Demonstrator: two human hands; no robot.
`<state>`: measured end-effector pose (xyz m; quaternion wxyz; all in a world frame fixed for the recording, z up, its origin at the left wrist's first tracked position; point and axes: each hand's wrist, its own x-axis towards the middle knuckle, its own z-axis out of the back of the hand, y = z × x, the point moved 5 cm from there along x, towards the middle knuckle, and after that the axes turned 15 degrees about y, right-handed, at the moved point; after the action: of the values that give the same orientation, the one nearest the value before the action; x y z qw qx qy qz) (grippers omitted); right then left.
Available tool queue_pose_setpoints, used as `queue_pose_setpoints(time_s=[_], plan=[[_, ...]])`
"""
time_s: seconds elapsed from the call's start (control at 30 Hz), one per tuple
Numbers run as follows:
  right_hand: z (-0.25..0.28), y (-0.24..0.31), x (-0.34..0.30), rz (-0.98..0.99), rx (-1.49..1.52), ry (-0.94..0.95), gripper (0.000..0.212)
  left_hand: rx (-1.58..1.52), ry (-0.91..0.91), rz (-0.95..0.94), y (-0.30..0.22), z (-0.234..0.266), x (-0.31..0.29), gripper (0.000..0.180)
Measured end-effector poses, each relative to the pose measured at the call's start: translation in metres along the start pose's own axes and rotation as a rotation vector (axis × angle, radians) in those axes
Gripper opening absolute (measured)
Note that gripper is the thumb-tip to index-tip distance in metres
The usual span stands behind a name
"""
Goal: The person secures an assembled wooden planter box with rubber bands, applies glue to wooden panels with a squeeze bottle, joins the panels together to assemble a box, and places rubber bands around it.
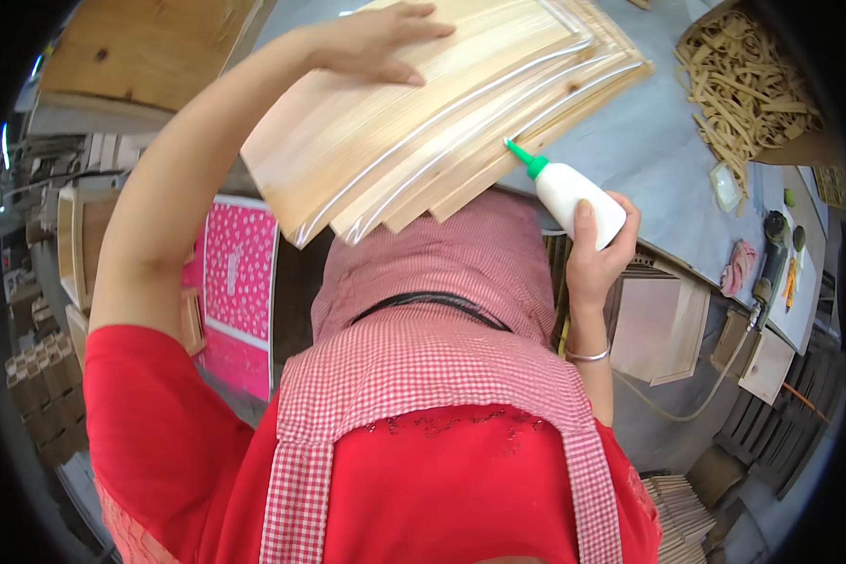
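Note:
Several thin wooden boards lie fanned in a stepped stack, their near edges overhanging the table's front edge. White glue lines run along the exposed edges of the upper boards. Flat on the top board rests my left hand, its fingers spread. My right hand is wrapped round a white glue bottle with a green nozzle. The bottle is tilted, and its tip meets the edge of one of the lower boards, near their right side.
A box of tan strips stands at the far right of the grey table. Nearby lie a pink cloth and an air tool with a hose. A large wooden panel is at the far left. Wooden boxes sit below the table.

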<state>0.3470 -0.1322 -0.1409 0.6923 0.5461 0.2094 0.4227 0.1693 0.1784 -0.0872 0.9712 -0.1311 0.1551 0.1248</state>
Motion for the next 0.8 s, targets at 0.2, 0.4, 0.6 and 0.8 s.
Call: queue_pose_setpoints(time_s=[0.2, 0.4, 0.6, 0.8], plan=[[-0.041, 0.018, -0.059, 0.023, 0.072, 0.277, 0.043, -0.089, 0.196, -0.033, -0.001, 0.003, 0.006, 0.088], [-0.051, 0.024, -0.073, 0.056, 0.12, 0.274, 0.045, -0.088, 0.191, -0.049, 0.001, 0.001, 0.004, 0.088], [-0.075, 0.037, -0.064, 0.119, 0.043, 0.533, 0.045, -0.277, -0.022, -0.034, 0.014, -0.005, -0.016, 0.081], [-0.033, 0.006, -0.05, 0.0, 0.421, 0.182, 0.042, -1.294, -1.521, 0.364, 0.06, -0.048, -0.207, 0.025]])
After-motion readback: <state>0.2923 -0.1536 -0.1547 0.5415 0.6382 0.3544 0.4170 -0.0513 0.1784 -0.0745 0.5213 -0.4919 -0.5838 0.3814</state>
